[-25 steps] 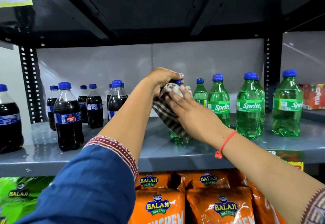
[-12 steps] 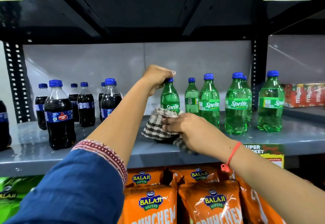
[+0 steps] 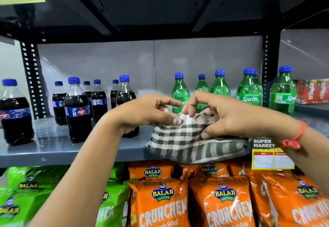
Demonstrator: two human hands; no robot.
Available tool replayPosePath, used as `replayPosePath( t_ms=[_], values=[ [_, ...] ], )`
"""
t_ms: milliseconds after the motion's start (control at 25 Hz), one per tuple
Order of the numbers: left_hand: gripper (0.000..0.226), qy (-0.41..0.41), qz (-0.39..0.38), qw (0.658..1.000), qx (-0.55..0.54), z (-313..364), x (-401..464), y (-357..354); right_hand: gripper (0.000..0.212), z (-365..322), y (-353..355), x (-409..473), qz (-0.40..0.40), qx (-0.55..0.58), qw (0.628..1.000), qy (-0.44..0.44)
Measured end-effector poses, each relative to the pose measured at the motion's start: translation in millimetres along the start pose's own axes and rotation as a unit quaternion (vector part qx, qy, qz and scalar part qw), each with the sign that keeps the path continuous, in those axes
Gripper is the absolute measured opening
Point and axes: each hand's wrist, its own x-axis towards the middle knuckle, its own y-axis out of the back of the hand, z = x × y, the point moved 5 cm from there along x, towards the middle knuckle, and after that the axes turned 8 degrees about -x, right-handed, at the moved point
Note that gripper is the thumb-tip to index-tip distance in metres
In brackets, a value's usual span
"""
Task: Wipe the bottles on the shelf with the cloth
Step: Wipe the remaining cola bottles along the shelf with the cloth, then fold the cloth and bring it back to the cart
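Both hands hold a checked grey-and-white cloth (image 3: pixel 185 143) in front of the grey shelf (image 3: pixel 58 148). My left hand (image 3: pixel 147 112) pinches its upper edge between thumb and fingers. My right hand (image 3: pixel 226 114) grips the bunched cloth from the right. Behind the hands stands a row of green Sprite bottles (image 3: pixel 249 91) with blue caps; the leftmost green bottle (image 3: pixel 179 91) is upright just behind my fingers, untouched. Dark cola bottles (image 3: pixel 78 109) stand on the left part of the shelf.
Orange Balaji wafer bags (image 3: pixel 220 201) and green bags (image 3: pixel 21 194) fill the shelf below. A yellow supermarket price tag (image 3: pixel 268 155) hangs on the shelf edge at right. A black upright post (image 3: pixel 267 70) and red cartons (image 3: pixel 313 91) lie further right.
My left hand has let go of the green bottle's cap and come down to the cloth. The right hand lifted the cloth off the shelf; both hands now hold it.
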Motion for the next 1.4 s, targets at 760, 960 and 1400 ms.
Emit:
replayPosePath(
  t_ms=[760, 960, 1400],
  values=[
    [0.017, 0.157, 0.195, 0.967, -0.050, -1, -112, -92, 0.021, 5, -47, -14, -0.225, -0.059, 0.964, 0.131],
    [0.037, 0.204, 0.261, 0.942, -0.059, 0, -147, -122, 0.016, -16, -79, -27, -0.254, -0.011, 0.944, 0.212],
    [0.011, 0.281, 0.300, 0.910, 0.047, 9, -204, -116, 0.024, -58, -130, -20, -0.315, 0.144, 0.910, 0.227]
  ],
)
